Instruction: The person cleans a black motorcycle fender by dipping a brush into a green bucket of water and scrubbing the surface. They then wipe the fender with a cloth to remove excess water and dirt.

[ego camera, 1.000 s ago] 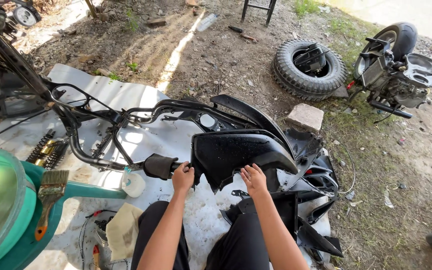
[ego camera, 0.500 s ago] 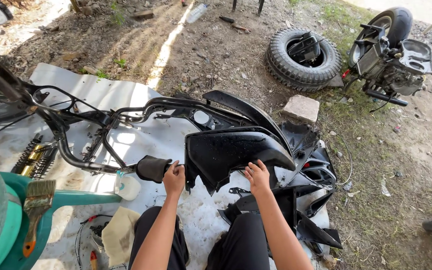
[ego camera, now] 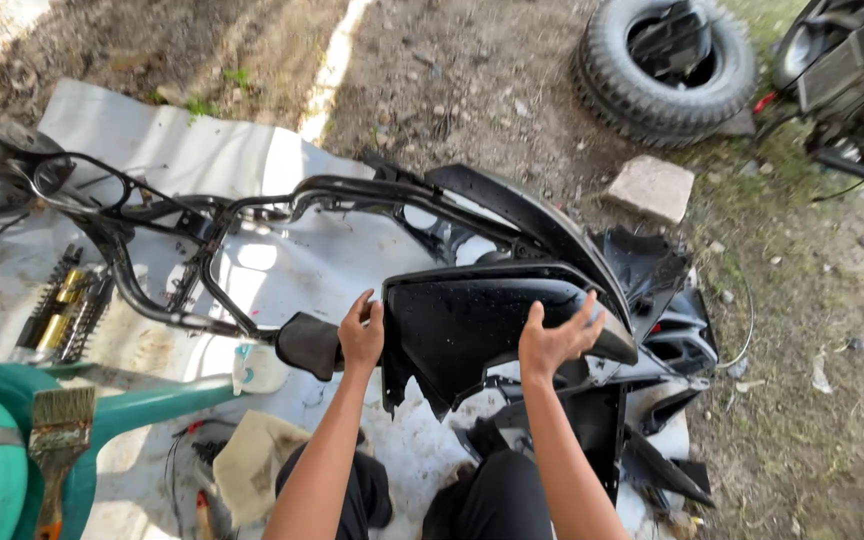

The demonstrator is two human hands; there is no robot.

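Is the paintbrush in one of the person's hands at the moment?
No, the paintbrush lies on the green chair; both hands grip the black panel.

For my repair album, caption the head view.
Both hands, left and right, grip a black panel beside a scooter frame.

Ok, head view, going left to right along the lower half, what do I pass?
Paintbrush → rag → left hand → black panel → right hand.
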